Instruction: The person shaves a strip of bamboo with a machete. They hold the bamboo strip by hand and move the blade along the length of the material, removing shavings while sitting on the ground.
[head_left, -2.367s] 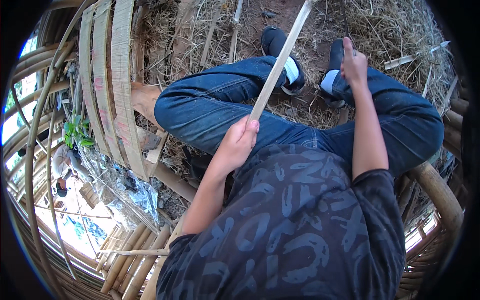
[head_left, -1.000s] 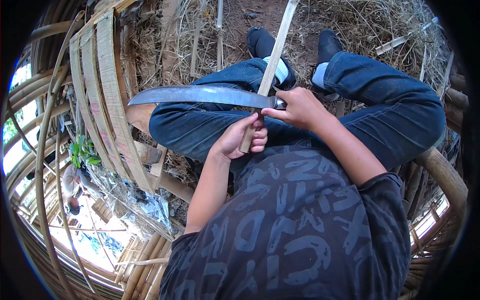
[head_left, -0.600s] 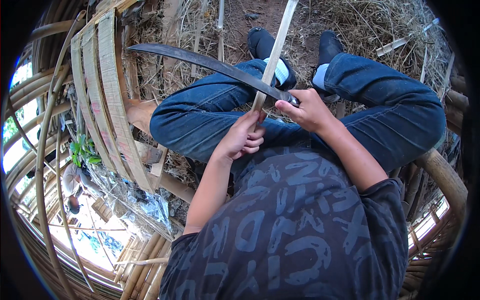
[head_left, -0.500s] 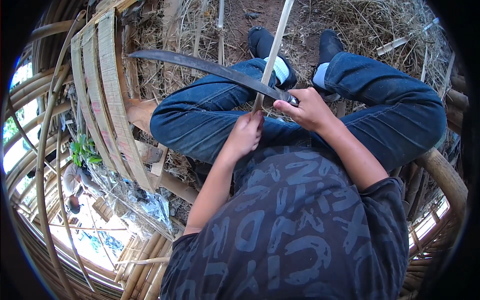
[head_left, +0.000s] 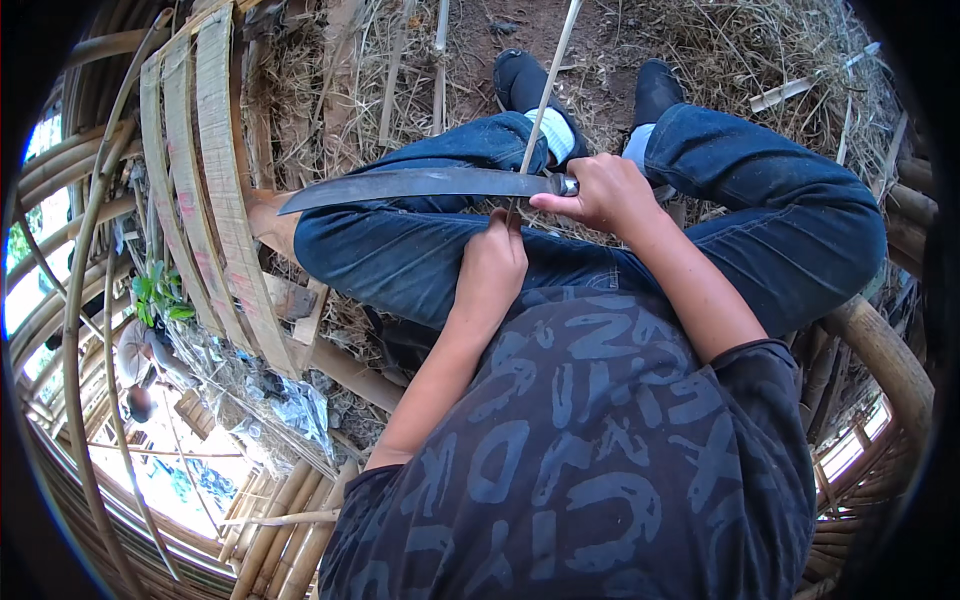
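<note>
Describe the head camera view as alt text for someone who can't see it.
A right hand holds a long curved knife across a thin strip gripped by the left hand, above blue jeans. Pale boards are at left, dry straw ahead.

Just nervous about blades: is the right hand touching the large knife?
Touching: the head view shows the right hand closed around the handle of the knife.

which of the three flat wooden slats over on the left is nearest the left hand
The rightmost slat is nearest the left hand; it also looks the widest. The middle slat and the leftmost slat lie farther out, beyond it.
</note>
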